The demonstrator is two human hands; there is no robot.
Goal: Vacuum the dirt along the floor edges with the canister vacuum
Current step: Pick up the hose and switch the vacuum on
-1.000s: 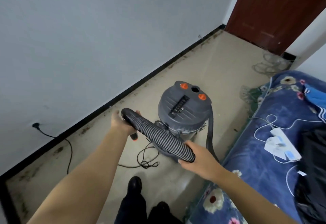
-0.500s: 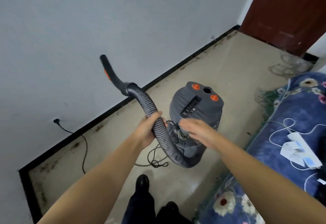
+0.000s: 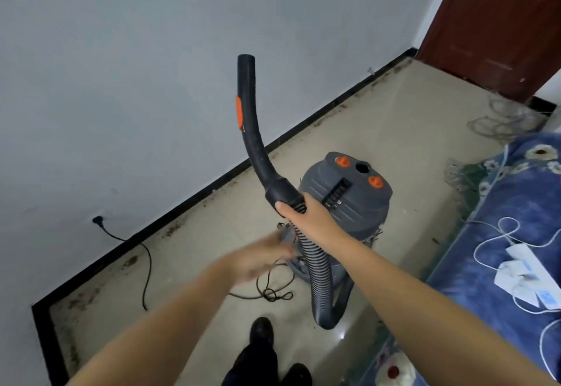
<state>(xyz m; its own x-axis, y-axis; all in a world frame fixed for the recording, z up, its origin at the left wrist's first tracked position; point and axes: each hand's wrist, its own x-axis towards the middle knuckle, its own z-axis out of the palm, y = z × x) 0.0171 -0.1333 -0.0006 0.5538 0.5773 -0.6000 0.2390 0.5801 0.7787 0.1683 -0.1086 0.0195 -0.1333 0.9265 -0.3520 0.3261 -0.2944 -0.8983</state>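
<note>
A grey canister vacuum [image 3: 355, 200] with two orange knobs stands on the beige floor. Its ribbed hose [image 3: 318, 273] loops down and up in front of it. My right hand [image 3: 306, 215] grips the hose just below the black curved handle tube [image 3: 252, 124], which points upward and has an orange slider. My left hand [image 3: 261, 258] is blurred, off the hose, with fingers spread near the vacuum's base. Brown dirt [image 3: 173, 227] lies along the black baseboard [image 3: 212, 185] where floor meets wall.
A black power cord [image 3: 145, 261] runs from a wall plug to a tangle on the floor by the vacuum. A blue floral bed [image 3: 498, 249] with a white cable and charger is at right. A dark red door [image 3: 498, 21] stands at the far corner. My shoes [image 3: 261, 334] are below.
My right hand took the hose near the handle tube and raised it upright. My left hand let go of the hose and moved down, blurred in motion.
</note>
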